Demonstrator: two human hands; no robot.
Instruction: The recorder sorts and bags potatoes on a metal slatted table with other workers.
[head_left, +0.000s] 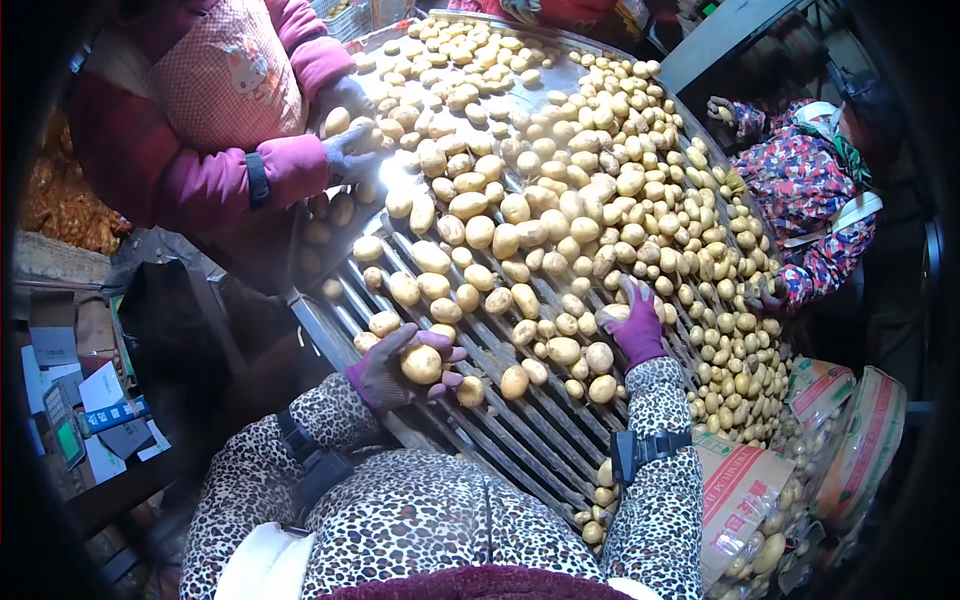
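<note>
My left hand (386, 371), in a purple and grey glove, holds a round potato (421, 364) between thumb and fingers over the near left part of a slatted metal sorting table (525, 431). Another potato (470, 391) lies on the slats by its fingertips. Farther right, my right hand (637, 326) in a purple glove reaches down into the potatoes. Its thumb and forefinger lie on either side of a pale potato (616, 312); whether they grip it is hidden. Loose potatoes (555, 225) of mixed sizes spread across the slats, thicker toward the far and right sides.
At the left, a person's gloved hand (352, 150) is among the potatoes. Another person in a patterned jacket (787, 187) works at the right edge. Printed bags (739, 495) of potatoes stand at the near right. Cardboard pieces and a scale (66, 427) lie at the left.
</note>
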